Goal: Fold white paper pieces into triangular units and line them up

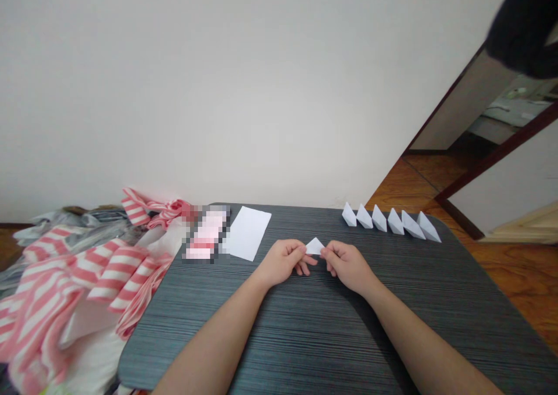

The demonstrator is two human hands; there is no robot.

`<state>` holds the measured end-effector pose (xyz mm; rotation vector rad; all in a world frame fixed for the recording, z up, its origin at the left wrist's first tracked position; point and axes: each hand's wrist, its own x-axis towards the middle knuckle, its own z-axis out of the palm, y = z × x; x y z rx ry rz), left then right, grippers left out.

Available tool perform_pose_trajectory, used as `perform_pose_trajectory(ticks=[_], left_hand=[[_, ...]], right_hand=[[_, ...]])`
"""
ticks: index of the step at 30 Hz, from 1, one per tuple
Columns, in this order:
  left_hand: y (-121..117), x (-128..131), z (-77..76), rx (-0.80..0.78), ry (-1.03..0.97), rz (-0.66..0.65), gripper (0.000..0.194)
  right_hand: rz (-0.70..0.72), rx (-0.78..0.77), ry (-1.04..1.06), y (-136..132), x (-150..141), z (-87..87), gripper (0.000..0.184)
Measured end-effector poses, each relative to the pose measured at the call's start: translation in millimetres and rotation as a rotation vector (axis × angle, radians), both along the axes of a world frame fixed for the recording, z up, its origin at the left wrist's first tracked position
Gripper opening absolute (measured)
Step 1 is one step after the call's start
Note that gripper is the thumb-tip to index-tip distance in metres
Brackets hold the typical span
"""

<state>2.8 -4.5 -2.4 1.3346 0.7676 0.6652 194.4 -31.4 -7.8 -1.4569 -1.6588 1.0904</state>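
Note:
A small white folded paper piece [314, 246] sits between my left hand [282, 261] and my right hand [349, 266], pinched by the fingertips of both, just above the dark grey striped table [305, 331]. Its lower part is hidden by my fingers. Beyond my hands, several folded white paper wedges [392, 222] stand in a row along the far table edge. A flat white paper sheet [247, 233] lies at the far left of the table, apart from both hands.
Next to the sheet lies a pixelated, pinkish item [206, 234]. Pink-and-white striped fabric [93, 284] and grey cloth [78, 223] are heaped beyond the table's left edge. A wall [218, 92] stands behind the table, with a wooden floor [514, 273] to the right.

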Motion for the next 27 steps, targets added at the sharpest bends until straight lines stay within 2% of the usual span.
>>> perform_pose_trajectory(ticks=[7,17,23,27], left_hand=[[-1.0,1.0,2.0,0.041,0.044,-0.022,0.041],[3.5,1.5,-3.2,-0.076,-0.076,0.031,0.051],[0.6,1.4,0.3,-0.015,0.003,0.01,0.041],[-0.4,1.4,0.9,-0.007,0.018,0.018,0.041]], right_hand=[[0.064,-0.017,0.008,-1.2,-3.1,-1.5,0.028],[0.023,-0.017,0.019,-0.8,-0.7,-0.9,0.029],[0.032,-0.013,0.024,-1.7,-2.9,-0.1,0.031],[0.024,0.028,0.006,-1.2,-3.0,-0.5,0.032]])
